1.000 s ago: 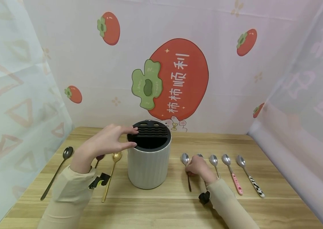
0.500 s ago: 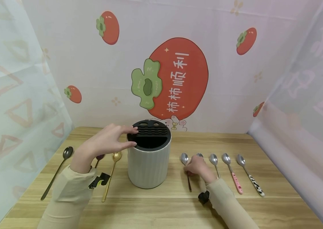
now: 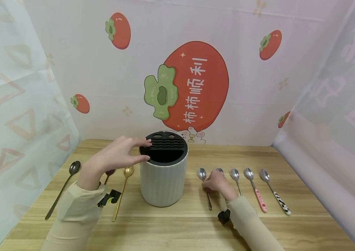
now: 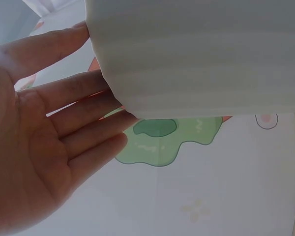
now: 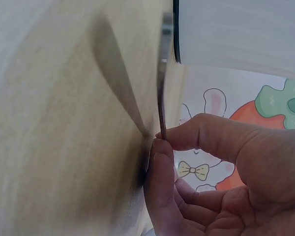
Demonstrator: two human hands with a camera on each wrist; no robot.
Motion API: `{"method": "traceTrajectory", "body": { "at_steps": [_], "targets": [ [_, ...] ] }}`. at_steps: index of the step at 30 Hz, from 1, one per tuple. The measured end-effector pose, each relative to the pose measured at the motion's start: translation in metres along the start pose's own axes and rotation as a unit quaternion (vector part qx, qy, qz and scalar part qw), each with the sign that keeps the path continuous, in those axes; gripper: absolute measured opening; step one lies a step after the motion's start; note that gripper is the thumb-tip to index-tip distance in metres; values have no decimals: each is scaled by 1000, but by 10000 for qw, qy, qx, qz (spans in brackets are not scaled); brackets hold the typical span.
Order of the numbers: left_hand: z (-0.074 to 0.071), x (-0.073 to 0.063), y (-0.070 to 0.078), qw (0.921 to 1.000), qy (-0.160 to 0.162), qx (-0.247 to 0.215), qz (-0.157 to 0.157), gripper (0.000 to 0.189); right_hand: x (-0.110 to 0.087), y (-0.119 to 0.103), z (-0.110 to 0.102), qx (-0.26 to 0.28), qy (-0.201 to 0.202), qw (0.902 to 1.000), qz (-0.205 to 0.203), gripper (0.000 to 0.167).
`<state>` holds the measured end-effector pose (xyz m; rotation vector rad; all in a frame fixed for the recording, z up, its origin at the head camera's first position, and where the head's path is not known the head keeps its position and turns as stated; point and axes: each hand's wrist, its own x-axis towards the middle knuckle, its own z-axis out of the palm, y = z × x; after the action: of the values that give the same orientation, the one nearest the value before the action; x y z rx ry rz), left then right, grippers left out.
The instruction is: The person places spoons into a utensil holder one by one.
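A white ribbed utensil holder [image 3: 162, 184] with a black slotted lid [image 3: 167, 159] stands on the table. My left hand [image 3: 114, 153] reaches to its left side, fingertips and thumb at the rim. Seen from the left wrist, the left hand [image 4: 34, 147] has its fingers nearly straight against the white wall [image 4: 196, 64]. Right of the holder, my right hand [image 3: 216, 182] pinches a silver spoon [image 3: 209, 201] by its handle between thumb and forefinger. The right wrist view shows the handle [image 5: 162, 83] standing off the wood, its shadow falling beside it.
Right of the held spoon lie several others, among them a silver one [image 3: 235, 175], a pink-handled one [image 3: 259, 198] and a cow-patterned one [image 3: 281, 203]. To the left are a black spoon [image 3: 67, 181], a gold spoon [image 3: 122, 193] and a dark purple one [image 3: 110, 172], partly behind my wrist.
The pinched spoon has turned slightly: its bowl has shifted a little left, its handle end a little right. My left hand and the holder stay put.
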<state>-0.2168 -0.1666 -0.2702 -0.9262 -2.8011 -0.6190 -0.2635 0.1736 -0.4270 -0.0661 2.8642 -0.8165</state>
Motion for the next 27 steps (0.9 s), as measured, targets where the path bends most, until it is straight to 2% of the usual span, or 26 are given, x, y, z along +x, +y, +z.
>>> {"method": "traceTrajectory", "body": {
  "at_steps": [7,12,17,27],
  "targets": [
    [0,0,1,10000,8,-55,23,38,-1,-1,-2,148,-53,9999,-66,13],
    [0,0,0,10000,5,-58,24,38,-1,0,-4,190,-65,9998,-82,14],
    [0,0,0,10000,18,-51,47,38,-1,-2,-5,252,-98,9996,80,14],
    [1,0,0,10000,33,-21,60,38,-6,-7,-11,629,97,9980,10,12]
  ]
}}
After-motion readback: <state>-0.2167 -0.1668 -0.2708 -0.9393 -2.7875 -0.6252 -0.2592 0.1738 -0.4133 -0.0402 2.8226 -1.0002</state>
